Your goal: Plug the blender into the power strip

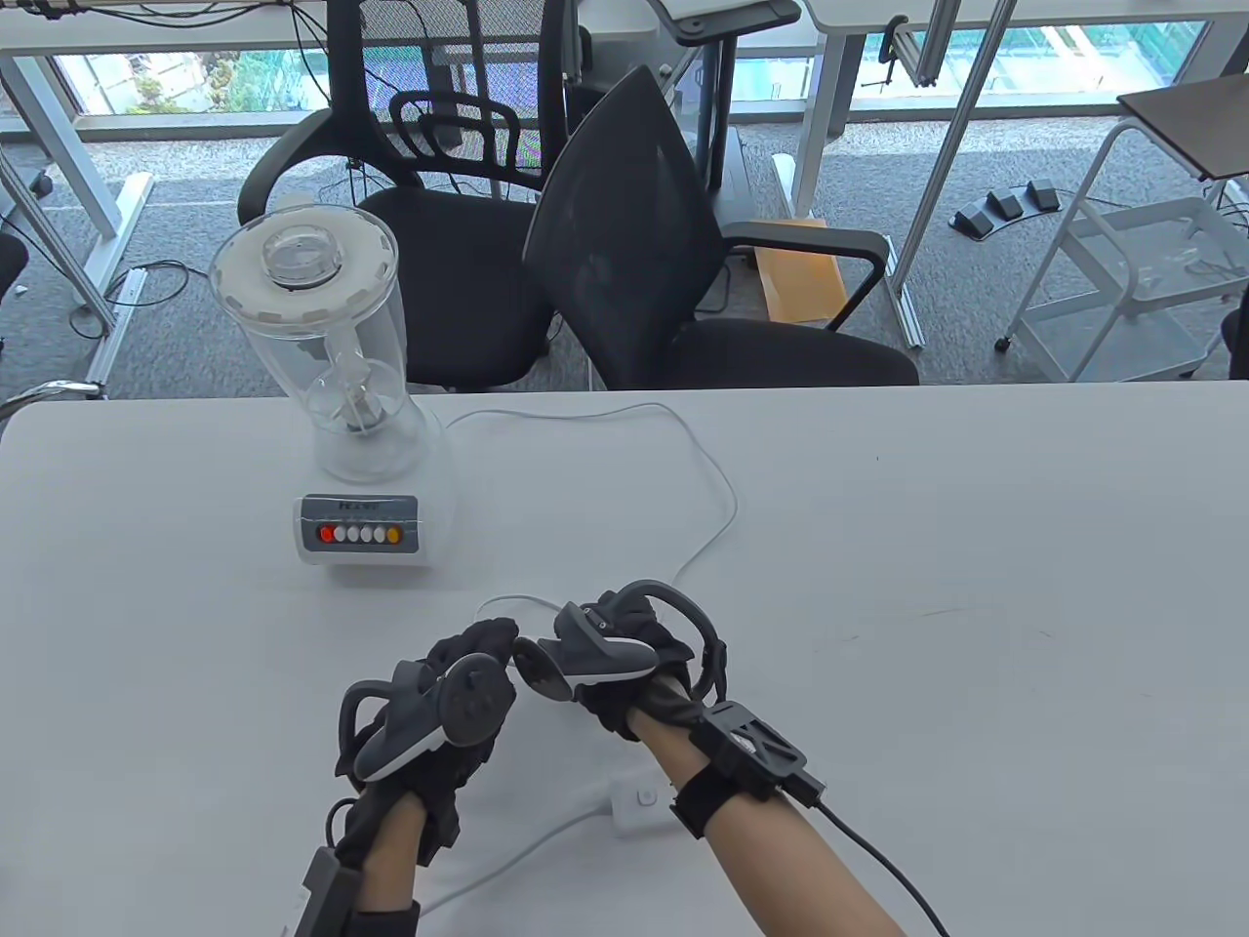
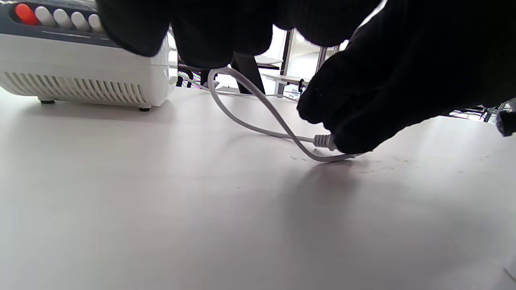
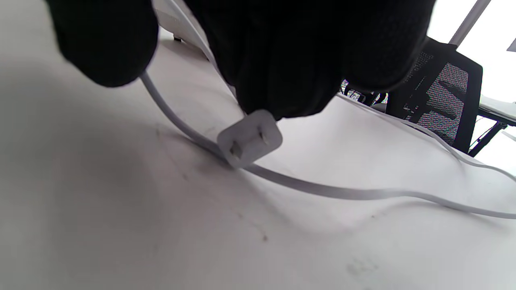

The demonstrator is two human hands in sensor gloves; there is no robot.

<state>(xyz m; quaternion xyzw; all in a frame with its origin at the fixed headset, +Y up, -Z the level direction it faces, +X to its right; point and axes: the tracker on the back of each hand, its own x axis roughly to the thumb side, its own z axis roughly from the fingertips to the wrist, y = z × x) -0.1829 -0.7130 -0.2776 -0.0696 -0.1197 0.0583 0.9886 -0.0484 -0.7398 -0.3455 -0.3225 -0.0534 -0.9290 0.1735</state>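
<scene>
The white blender point(image 1: 346, 420) with a clear jar stands at the table's back left. Its white cord point(image 1: 717, 488) runs right, then curves down to my hands. My right hand point(image 1: 546, 656) pinches the white two-prong plug point(image 3: 250, 139) just above the table, prongs pointing away from the fingers; the plug's ribbed collar point(image 2: 322, 141) also shows in the left wrist view. My left hand point(image 1: 488, 639) is curled right beside it, over a raised loop of the cord point(image 2: 225, 86). The white power strip point(image 1: 644, 802) lies near the front edge, partly under my right forearm.
The blender's base point(image 2: 80, 76) with its button row is close on the left. The strip's own cable point(image 1: 527, 854) runs toward the front edge. Two black office chairs point(image 1: 683, 264) stand behind the table.
</scene>
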